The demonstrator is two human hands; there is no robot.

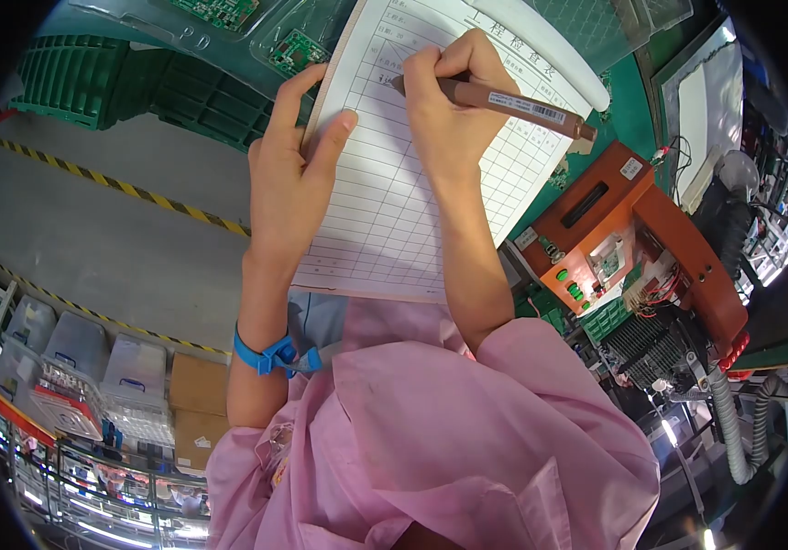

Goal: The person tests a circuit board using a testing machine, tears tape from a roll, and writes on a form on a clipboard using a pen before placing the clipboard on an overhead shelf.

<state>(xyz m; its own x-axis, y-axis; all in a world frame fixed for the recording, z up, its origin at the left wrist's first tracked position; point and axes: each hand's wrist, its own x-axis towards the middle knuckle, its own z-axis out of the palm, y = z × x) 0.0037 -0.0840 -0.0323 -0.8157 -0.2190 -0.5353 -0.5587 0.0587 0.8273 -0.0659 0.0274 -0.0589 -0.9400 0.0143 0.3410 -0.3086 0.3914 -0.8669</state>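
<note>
A thick pad of printed grid forms [385, 202] lies at a slant in front of me, its top sheets rolled back at the far end. My left hand [289, 188] grips the pad's left edge, thumb on the paper and the other fingers at the side. In my right hand [454, 115] is a brown pen [531, 108] with a white label, its tip against the upper left rows, where some handwriting shows. The right wrist rests over the sheet. A blue wrist strap [270, 356] circles my left wrist.
Green circuit boards [298, 50] sit in clear trays beyond the pad. An orange test fixture [596, 234] with green buttons and wires stands at the right. Green plastic crates [73, 82] are at the upper left. Lidded bins [137, 367] fill a rack at the lower left.
</note>
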